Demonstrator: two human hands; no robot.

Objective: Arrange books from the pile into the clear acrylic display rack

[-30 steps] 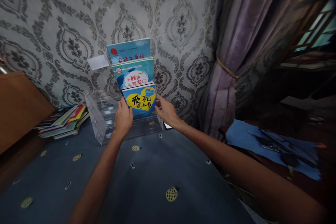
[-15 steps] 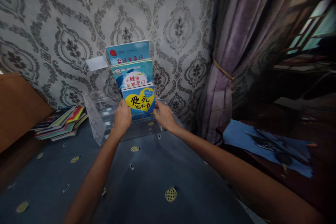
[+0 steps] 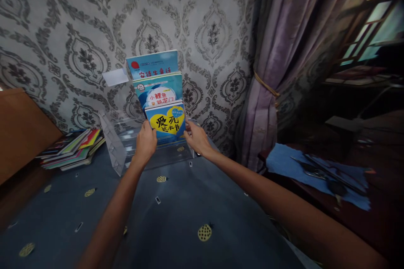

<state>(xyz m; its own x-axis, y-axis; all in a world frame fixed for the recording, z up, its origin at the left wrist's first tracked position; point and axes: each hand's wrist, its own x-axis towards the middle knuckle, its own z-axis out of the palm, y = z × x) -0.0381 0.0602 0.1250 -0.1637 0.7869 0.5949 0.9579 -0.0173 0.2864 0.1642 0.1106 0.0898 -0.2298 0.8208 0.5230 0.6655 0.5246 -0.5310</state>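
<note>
A blue book with a yellow heart on its cover stands upright at the front of a clear acrylic rack. My left hand is closed on its left edge, and my right hand grips the right edge. More pages or another book show just behind its top edge. Higher up in the rack stands a teal book with a white circle, its lower part covered by the front one. Behind that rises a taller blue book with red lettering.
A pile of books and booklets lies left of the rack, near a brown panel. On the right, scissors and other tools rest on a blue cloth. A tied purple curtain hangs beside the patterned wall.
The view has shifted very slightly. Both hands keep their grip on the yellow-heart book, which stays in nearly the same place in the rack.
</note>
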